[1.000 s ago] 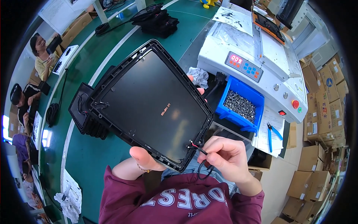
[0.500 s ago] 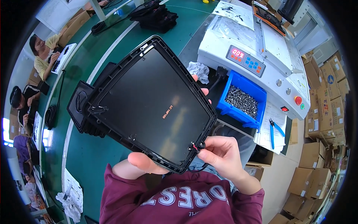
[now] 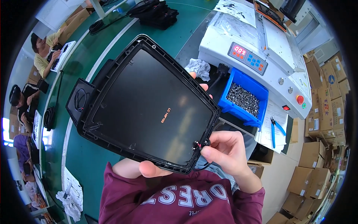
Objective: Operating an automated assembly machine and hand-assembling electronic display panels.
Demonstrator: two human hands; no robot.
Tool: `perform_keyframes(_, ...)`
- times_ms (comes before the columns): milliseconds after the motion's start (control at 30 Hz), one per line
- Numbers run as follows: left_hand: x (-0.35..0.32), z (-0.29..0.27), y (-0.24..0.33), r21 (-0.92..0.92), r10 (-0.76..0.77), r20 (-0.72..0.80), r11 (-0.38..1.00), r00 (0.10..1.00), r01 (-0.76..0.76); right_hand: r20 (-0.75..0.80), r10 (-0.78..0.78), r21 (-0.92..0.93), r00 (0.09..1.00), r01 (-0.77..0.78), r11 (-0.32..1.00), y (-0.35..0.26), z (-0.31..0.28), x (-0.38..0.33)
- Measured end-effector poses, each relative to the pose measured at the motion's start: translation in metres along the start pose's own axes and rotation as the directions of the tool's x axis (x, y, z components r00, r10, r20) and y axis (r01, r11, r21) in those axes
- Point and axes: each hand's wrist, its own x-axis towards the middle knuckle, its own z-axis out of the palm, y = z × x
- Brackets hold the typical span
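Note:
A black plastic housing [image 3: 149, 108] with a smooth dark inner panel and a ribbed rim is tilted in front of me. My left hand [image 3: 153, 170] supports it from beneath, the thumb at the near edge and fingertips showing past the far right edge. At the near right corner, my right hand [image 3: 228, 153] pinches a black cable [image 3: 203, 168] between thumb and forefinger, where it enters the housing. Short red and dark wires [image 3: 197, 146] stick out inside that corner. Exactly how the cable sits in the rim is hidden by my fingers.
Similar black parts [image 3: 78, 99] lie beyond the housing on the green table [image 3: 100, 164]. To the right are a blue bin [image 3: 238, 115] of small metal nuts, blue-handled cutters [image 3: 275, 130], crumpled paper [image 3: 198, 69] and a white machine [image 3: 238, 41]. Several people sit at the far left.
The housing has turned and tilted slightly, its near right corner shifting a little right. My left thumb has slid right with it; my right hand keeps its pinch on the cable.

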Motion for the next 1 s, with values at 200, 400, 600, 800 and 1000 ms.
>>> perform_keyframes(200, 0.001, -0.015, 0.015, 0.165, -0.061, 0.096, 0.985, 0.993, 0.044, -0.046, -0.035, 0.009, 0.998, 0.036, 0.999, 0.005, 0.01, 0.004)
perform_keyframes(400, 0.003, -0.02, 0.013, 0.233, -0.008, 0.154, 0.972, 0.988, -0.029, -0.036, -0.121, 0.048, 0.992, 0.122, 0.991, 0.019, 0.007, 0.007)
perform_keyframes(600, 0.001, 0.003, 0.003, -0.072, 0.002, -0.097, 0.997, 0.995, -0.009, -0.059, -0.065, 0.127, 0.996, 0.072, 0.989, 0.007, 0.011, 0.007)
perform_keyframes(800, 0.002, -0.011, 0.0, -0.052, 0.076, 0.107, 0.996, 0.991, -0.071, 0.014, -0.074, 0.133, 0.997, 0.072, 0.989, 0.015, 0.004, 0.007)
perform_keyframes(1000, 0.005, 0.008, 0.016, -0.085, -0.157, -0.153, 0.986, 0.976, 0.145, -0.001, -0.03, 0.28, 1.0, 0.029, 0.96, 0.009, 0.008, 0.012)
